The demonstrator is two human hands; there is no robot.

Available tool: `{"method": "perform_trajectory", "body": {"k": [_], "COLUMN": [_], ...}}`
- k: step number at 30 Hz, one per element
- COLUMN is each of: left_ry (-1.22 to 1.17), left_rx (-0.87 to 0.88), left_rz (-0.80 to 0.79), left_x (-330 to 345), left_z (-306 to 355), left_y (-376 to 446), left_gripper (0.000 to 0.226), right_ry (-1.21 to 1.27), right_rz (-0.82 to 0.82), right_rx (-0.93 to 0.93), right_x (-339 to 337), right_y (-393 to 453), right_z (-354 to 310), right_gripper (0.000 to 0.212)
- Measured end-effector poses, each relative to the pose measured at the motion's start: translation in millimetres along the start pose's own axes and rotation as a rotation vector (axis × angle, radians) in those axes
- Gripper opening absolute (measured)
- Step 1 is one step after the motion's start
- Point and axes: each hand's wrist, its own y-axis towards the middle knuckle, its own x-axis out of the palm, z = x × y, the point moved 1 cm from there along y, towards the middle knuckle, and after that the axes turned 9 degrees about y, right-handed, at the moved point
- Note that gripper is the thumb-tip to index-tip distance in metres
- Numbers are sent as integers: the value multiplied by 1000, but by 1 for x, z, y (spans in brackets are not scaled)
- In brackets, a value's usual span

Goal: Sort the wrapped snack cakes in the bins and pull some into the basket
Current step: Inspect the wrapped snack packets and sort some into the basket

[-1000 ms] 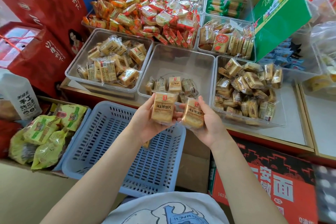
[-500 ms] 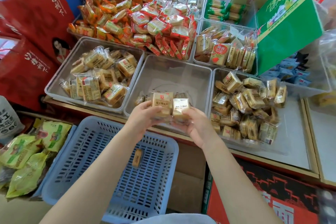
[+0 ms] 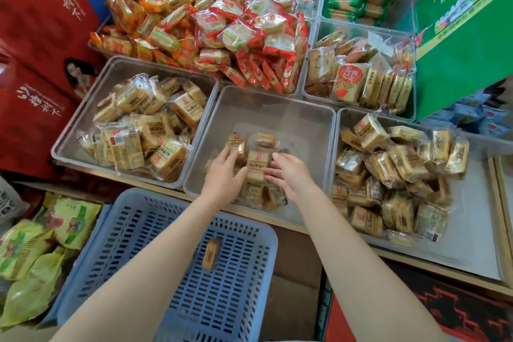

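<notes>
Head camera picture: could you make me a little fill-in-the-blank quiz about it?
1. Both hands, left hand and right hand, reach into the ____ of the three front bins.
2. The blue basket holds ____ snack cake.
3. The box at the upper right is ____ in colour.
4. The middle bin holds ____ cakes than the right bin.

Missing words: middle; one; green; fewer

clear plastic bins holding snacks (image 3: 211, 108): 7 in view | blue slotted plastic basket (image 3: 258, 233): 1 | tan wrapped snack cake lying in the basket (image 3: 210, 254): 1 | bare hands: 2, left (image 3: 226, 172), right (image 3: 290, 173) | big green cardboard box (image 3: 466, 44): 1 | red paper gift bags (image 3: 41, 22): 2
</notes>
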Motion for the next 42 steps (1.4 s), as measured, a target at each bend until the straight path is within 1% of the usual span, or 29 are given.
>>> {"method": "perform_trajectory", "body": {"k": [2, 4, 6, 8, 10, 12, 13, 16, 18, 20, 24, 27, 29, 32, 36, 42], "left_ry": [45, 122, 162, 172, 209, 250, 269, 352, 408, 440, 478, 426, 385, 352, 349, 331], "left_rx": [19, 62, 167, 298, 398, 458, 468, 443, 412, 392, 369, 307, 273, 274, 279, 281], "left_rz": [5, 67, 147, 172, 133, 81, 56, 20, 48, 71, 85, 83, 89, 103, 120, 106], "left_x": [2, 3, 10, 26, 49, 75, 87, 116, 125, 130, 132, 131, 130, 129, 131, 125], "left_z": [-2, 3, 15, 36, 63, 90, 101, 122, 130, 132, 134, 136, 137, 139, 138, 142], "left_y": [-3, -8, -20, -33, -43, -50, -52, -57, -59, -58, -57, -52, -47, -45, -46, -48], "left_gripper": [62, 64, 63, 62, 67, 74, 73, 80, 89, 95, 99, 99, 98, 93, 92, 93], "right_ry": [-29, -55, -62, -32, -17, -44, -62, -132, -131, -134, -185, -152, -111, 18, 102, 95], "right_rz": [2, 11, 18, 50, 148, 278, 334, 424, 421, 381, 305, 245, 209, 221, 251, 370], "right_rx": [-3, -39, -127, -243, -334, -372, -375, -323, -278, -250, -232, -203, -160, -111, -100, -155], "right_x": [-5, -14, -29, -54, -88, -125, -143, -190, -210, -219, -217, -207, -195, -183, -173, -157], "right_y": [-1, -9, -24, -40, -53, -60, -62, -59, -53, -47, -35, -23, -14, 0, 13, 22], "right_z": [1, -3, -12, -23, -30, -32, -32, -25, -19, -15, -20, -25, -27, -30, -32, -28], "right_gripper": [49, 45, 34, 20, 12, 10, 9, 11, 19, 28, 37, 40, 46, 55, 54, 45]}}
